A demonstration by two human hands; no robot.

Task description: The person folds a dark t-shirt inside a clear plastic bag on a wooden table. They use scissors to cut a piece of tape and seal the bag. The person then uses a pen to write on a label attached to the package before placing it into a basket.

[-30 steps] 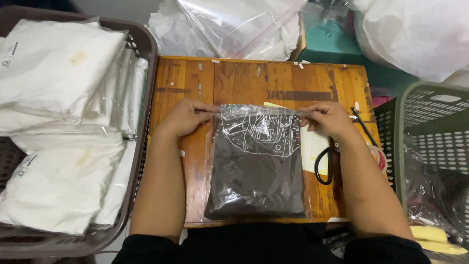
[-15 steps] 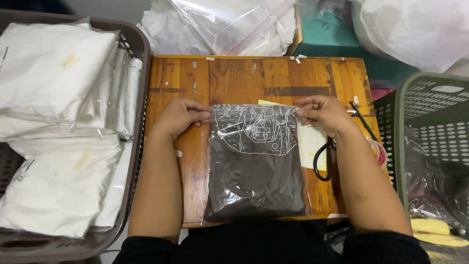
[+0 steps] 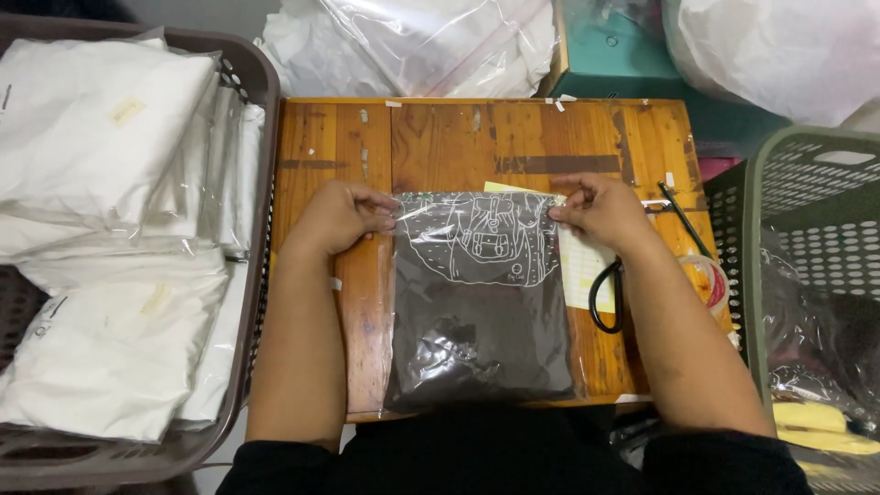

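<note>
A folded dark grey garment with a white line drawing, sealed in a clear plastic bag [image 3: 477, 302], lies flat on a small wooden table [image 3: 440, 137]. My left hand [image 3: 337, 218] pinches the bag's top left corner. My right hand [image 3: 596, 209] pinches its top right corner. Both forearms rest along the bag's sides.
A brown basket [image 3: 261, 92] at left holds several bagged white garments [image 3: 101, 238]. A grey-green basket [image 3: 807, 266] stands at right. Black scissors [image 3: 610, 293], a tape roll [image 3: 710, 275] and a pale paper sheet [image 3: 582, 266] lie by my right arm. Clear plastic bags [image 3: 431, 46] pile behind the table.
Both hands stay on the bag's top corners. The bag and hands keep their place on the table; only the view has shifted slightly.
</note>
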